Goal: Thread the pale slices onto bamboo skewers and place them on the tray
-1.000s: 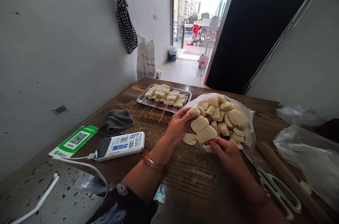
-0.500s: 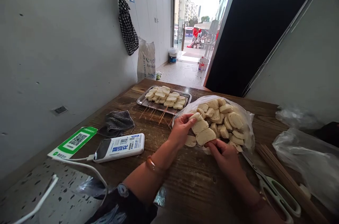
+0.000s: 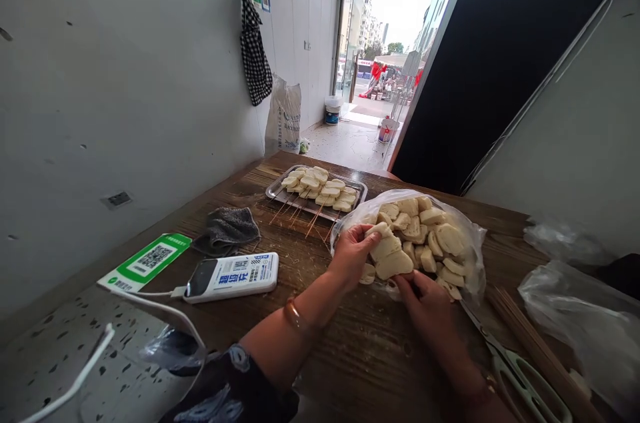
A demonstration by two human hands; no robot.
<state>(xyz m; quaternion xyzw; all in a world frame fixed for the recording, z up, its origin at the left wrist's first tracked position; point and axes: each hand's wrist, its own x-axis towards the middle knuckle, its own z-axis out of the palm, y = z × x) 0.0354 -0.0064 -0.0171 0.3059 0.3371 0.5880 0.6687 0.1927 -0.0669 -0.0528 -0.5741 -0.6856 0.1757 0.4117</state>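
Note:
My left hand [image 3: 354,253] is closed on a short row of pale steamed bun slices [image 3: 394,265], its thumb on the uppermost one. At the lower end of that row my right hand [image 3: 425,299] is closed in a pinch; what lies between its fingertips is hidden. Just behind both hands, a clear plastic bag [image 3: 477,243] lies open, heaped with more cut bun pieces [image 3: 413,229]. One loose slice [image 3: 367,273] rests on the table below my left hand. Farther back, a metal tray [image 3: 361,191] carries bun slices on thin wooden skewers [image 3: 315,220], whose ends stick out over its near edge.
Scissors [image 3: 520,376] and a bundle of wooden sticks [image 3: 537,349] lie to the right, beside crumpled plastic bags [image 3: 585,303]. On the left are a dark cloth [image 3: 230,228], a white power-bank-like device [image 3: 235,277] with a cable, and a green QR card [image 3: 150,261].
The whole view has shifted slightly, so things appear a little lower and farther right. Both hands stay at the bun slices, which now overlap more closely.

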